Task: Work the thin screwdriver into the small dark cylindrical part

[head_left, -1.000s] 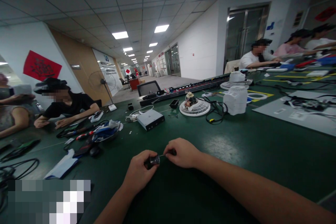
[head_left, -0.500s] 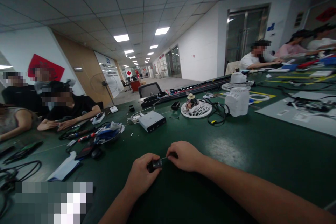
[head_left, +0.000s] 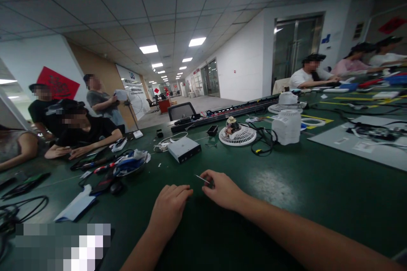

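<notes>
Low over the green table, my right hand (head_left: 221, 188) pinches a thin, pale metal rod (head_left: 202, 179), whose free end points up and to the left. My left hand (head_left: 170, 207) is beside it, back upward and fingers curled together. Whatever is under those fingers is hidden from view. A small gap separates the two hands. Beyond them sits a silver and black box like a disc drive (head_left: 184, 149). To its right, a white round fan grille (head_left: 238, 135) lies flat with a motor on top.
A white plastic housing (head_left: 286, 127) stands at the right, with a black cable (head_left: 265, 135) before it. A grey panel (head_left: 378, 152) lies further right. On the left are a blue cloth bundle (head_left: 130, 163), a folded paper (head_left: 74, 207) and people at the table.
My left hand has turned over, and the small dark cylinder with a shiny end that it held is now out of sight. The rod in my right hand has come away and tilted upward.
</notes>
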Tool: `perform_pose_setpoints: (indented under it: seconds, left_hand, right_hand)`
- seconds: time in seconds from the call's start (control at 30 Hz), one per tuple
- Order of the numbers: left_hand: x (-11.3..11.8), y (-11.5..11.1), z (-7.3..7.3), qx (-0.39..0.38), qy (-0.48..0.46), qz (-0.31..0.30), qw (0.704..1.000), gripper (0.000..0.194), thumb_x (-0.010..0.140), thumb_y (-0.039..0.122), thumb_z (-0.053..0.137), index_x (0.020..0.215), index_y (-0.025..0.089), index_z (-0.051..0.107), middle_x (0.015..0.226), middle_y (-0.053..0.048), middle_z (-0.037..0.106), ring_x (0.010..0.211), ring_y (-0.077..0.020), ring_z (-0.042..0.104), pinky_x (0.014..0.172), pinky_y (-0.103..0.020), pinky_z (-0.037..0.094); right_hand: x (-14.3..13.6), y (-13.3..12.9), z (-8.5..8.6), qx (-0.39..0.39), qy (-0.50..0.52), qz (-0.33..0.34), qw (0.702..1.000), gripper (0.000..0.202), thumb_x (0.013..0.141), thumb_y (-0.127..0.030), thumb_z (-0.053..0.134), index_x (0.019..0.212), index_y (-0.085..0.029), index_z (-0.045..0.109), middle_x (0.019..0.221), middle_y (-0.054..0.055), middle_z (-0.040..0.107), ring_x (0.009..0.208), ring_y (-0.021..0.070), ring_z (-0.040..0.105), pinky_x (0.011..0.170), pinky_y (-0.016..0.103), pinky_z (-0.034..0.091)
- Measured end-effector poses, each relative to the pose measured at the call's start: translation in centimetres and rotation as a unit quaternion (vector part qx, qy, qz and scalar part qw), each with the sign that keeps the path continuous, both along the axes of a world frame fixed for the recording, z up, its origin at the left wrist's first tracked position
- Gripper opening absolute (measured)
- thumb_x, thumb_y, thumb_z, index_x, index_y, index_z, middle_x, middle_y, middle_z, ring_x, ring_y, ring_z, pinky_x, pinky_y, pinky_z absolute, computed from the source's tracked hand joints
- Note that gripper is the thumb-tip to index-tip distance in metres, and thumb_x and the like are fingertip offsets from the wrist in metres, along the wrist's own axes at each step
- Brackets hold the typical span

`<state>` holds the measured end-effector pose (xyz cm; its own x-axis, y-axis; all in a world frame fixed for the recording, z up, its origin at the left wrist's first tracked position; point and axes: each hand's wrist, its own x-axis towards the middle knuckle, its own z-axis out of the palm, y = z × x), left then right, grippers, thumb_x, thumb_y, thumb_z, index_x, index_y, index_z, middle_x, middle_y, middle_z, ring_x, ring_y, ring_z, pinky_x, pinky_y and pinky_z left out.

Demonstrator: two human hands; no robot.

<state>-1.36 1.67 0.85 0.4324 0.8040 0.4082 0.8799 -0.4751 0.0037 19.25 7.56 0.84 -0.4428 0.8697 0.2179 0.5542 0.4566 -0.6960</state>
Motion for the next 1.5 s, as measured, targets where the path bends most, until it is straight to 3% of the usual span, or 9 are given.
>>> perform_pose_setpoints:
  seconds: [0.13, 0.27, 0.4, 0.63, 0.73, 0.97, 1.23, 1.5]
  left_hand:
    - [0.7, -0.2, 0.2, 0.026, 0.035, -0.054, 0.998, 0.03, 0.086, 0.005, 0.056, 0.104, 0.026, 0.067, 0.11, -0.001, 0.072, 0.089, -0.0213, 0.064, 0.082, -0.04, 0.043]
    - [1.0, -0.2, 0.0, 0.011, 0.017, -0.061, 0.998, 0.028, 0.086, 0.005, 0.055, 0.102, 0.026, 0.066, 0.106, 0.001, 0.073, 0.087, -0.0203, 0.063, 0.083, -0.039, 0.041]
    - [0.7, -0.3, 0.1, -0.031, -0.014, -0.034, 0.999, 0.035, 0.085, 0.003, 0.053, 0.108, 0.027, 0.065, 0.114, 0.0, 0.07, 0.096, -0.0212, 0.062, 0.085, -0.04, 0.041]
    - [0.3, -0.2, 0.1, -0.094, -0.113, 0.047, 0.988, 0.028, 0.083, 0.012, 0.057, 0.106, 0.025, 0.066, 0.111, -0.004, 0.071, 0.099, -0.0224, 0.063, 0.086, -0.038, 0.043]
    - [0.3, -0.1, -0.1, -0.09, -0.136, 0.076, 0.984, 0.026, 0.081, 0.015, 0.059, 0.104, 0.024, 0.068, 0.106, -0.004, 0.072, 0.095, -0.0241, 0.063, 0.085, -0.039, 0.045]
    - [0.4, -0.3, -0.2, -0.086, -0.153, 0.069, 0.982, 0.025, 0.079, 0.019, 0.062, 0.103, 0.026, 0.067, 0.099, -0.003, 0.072, 0.088, -0.0242, 0.063, 0.078, -0.036, 0.045]
    - [1.4, -0.8, -0.4, -0.089, -0.206, 0.056, 0.973, 0.022, 0.076, 0.021, 0.068, 0.097, 0.025, 0.062, 0.092, -0.001, 0.069, 0.086, -0.022, 0.061, 0.075, -0.033, 0.046]
    - [1.5, -1.0, -0.3, -0.07, -0.231, 0.034, 0.97, 0.017, 0.075, 0.02, 0.069, 0.089, 0.022, 0.058, 0.09, -0.002, 0.068, 0.086, -0.0218, 0.062, 0.076, -0.034, 0.047]
  right_hand:
    - [-0.7, -0.7, -0.5, 0.045, -0.027, 0.049, 0.997, 0.047, 0.071, -0.035, 0.071, 0.116, -0.022, 0.066, 0.113, 0.007, 0.065, 0.095, 0.0211, 0.063, 0.081, 0.029, 0.046]
    - [-1.0, -0.7, -1.0, 0.051, -0.095, 0.072, 0.992, 0.039, 0.071, -0.035, 0.072, 0.11, -0.027, 0.069, 0.106, 0.004, 0.068, 0.093, 0.0228, 0.064, 0.078, 0.03, 0.045]
    - [-1.0, -0.3, -1.1, 0.043, -0.145, 0.055, 0.987, 0.015, 0.08, -0.03, 0.061, 0.089, -0.025, 0.072, 0.087, 0.003, 0.07, 0.081, 0.0198, 0.064, 0.066, 0.027, 0.04]
    - [-1.0, -0.6, -0.8, 0.057, -0.131, 0.048, 0.988, 0.031, 0.073, -0.043, 0.071, 0.098, -0.026, 0.071, 0.099, 0.003, 0.065, 0.086, 0.02, 0.062, 0.068, 0.027, 0.041]
    - [-1.1, -0.6, -0.9, 0.059, -0.141, 0.059, 0.986, 0.023, 0.073, -0.04, 0.071, 0.092, -0.026, 0.072, 0.098, 0.003, 0.065, 0.087, 0.021, 0.062, 0.068, 0.028, 0.041]
    - [-0.4, 0.1, -0.7, -0.003, -0.042, 0.043, 0.998, 0.022, 0.071, -0.029, 0.075, 0.091, -0.023, 0.069, 0.085, 0.0, 0.07, 0.075, 0.0163, 0.062, 0.06, 0.024, 0.039]
    - [-0.5, -0.2, -0.4, -0.012, 0.081, 0.104, 0.991, 0.019, 0.076, -0.02, 0.069, 0.095, -0.021, 0.073, 0.082, -0.001, 0.07, 0.071, 0.0135, 0.06, 0.063, 0.023, 0.042]
    - [-0.3, -0.3, 0.0, -0.01, 0.103, 0.098, 0.99, 0.018, 0.072, -0.023, 0.075, 0.089, -0.021, 0.077, 0.078, 0.0, 0.069, 0.07, 0.014, 0.059, 0.062, 0.024, 0.042]
